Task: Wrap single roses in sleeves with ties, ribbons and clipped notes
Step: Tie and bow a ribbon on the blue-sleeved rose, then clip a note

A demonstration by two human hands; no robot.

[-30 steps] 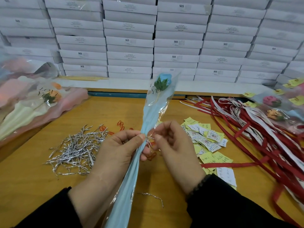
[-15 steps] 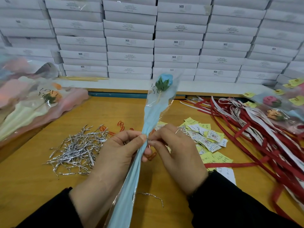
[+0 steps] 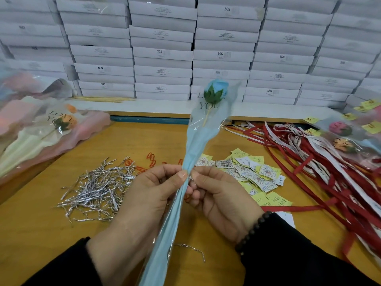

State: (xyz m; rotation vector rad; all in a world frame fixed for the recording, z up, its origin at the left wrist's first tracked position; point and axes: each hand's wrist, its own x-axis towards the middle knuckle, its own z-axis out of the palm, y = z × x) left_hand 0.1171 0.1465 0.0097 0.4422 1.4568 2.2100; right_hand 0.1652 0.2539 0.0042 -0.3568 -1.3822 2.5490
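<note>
Hands meet at frame center, both on the sleeve (image 3: 193,153) of a blue rose (image 3: 216,88). Left hand (image 3: 148,195) has fingers curled round the gathered neck of the sleeve, thumb tip pressed against it. Right hand (image 3: 222,201) pinches a silver twist tie (image 3: 190,178) right at that neck, thumb and forefinger tips nearly touching the left thumb. Bead bracelet (image 3: 253,230) on the right wrist, dark sleeves on both arms.

Sleeve runs from 6 o'clock up to about 12 o'clock, tilted slightly right; rose head sits at the top end, held clear of the table (image 3: 31,234), "LOVE YOU" print over it.

Around the table:
- 9 o'clock: pile of silver twist ties (image 3: 97,190)
- just above the left hand: a few orange paper clips (image 3: 151,159)
- 2 to 3 o'clock: heap of small yellow and white notes (image 3: 253,172)
- 3 o'clock, to the edge: tangle of red and white ribbons (image 3: 329,172)
- 10 o'clock: stack of sleeves (image 3: 51,137), one orange rose showing inside
- 2 o'clock far right: wrapped roses (image 3: 342,139) with yellow notes clipped on
- 6 o'clock: one loose twist tie (image 3: 191,249) lying beside the sleeve's lower end
- 12 o'clock: wall of stacked white boxes (image 3: 162,52)
</note>
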